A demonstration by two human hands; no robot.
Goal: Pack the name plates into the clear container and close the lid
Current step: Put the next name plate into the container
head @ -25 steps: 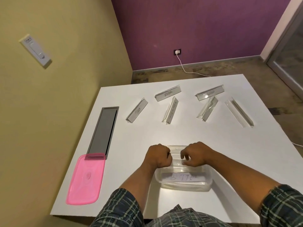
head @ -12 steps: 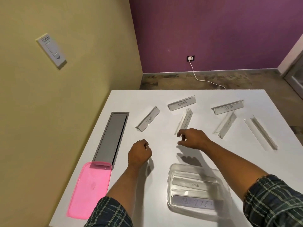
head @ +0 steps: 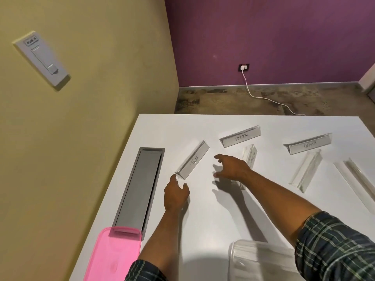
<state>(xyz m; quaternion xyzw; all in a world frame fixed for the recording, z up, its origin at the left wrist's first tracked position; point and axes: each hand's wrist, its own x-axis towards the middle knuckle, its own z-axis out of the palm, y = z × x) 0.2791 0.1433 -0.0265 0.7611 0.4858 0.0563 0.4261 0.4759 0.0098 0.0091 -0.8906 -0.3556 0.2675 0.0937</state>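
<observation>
Both hands out over the white table, neither holding anything. Left hand fingers loose and spread, fingertips at the near end of the TIGER name plate, touching or just short of it, can't tell which. Right hand also relaxed, fingers spread, reaching toward the far end of that same plate, not touching it; it covers part of another plate lying just behind it. ZEBRA plate stands farther back, a fourth labelled plate to its right, writing hard to read. Two clear plates further right: one angled, one near the table's right edge. Clear container at near edge under the right forearm, open, contents blurred. Pink lid lies flat at near left, overlapping the end of the grey cable tray
</observation>
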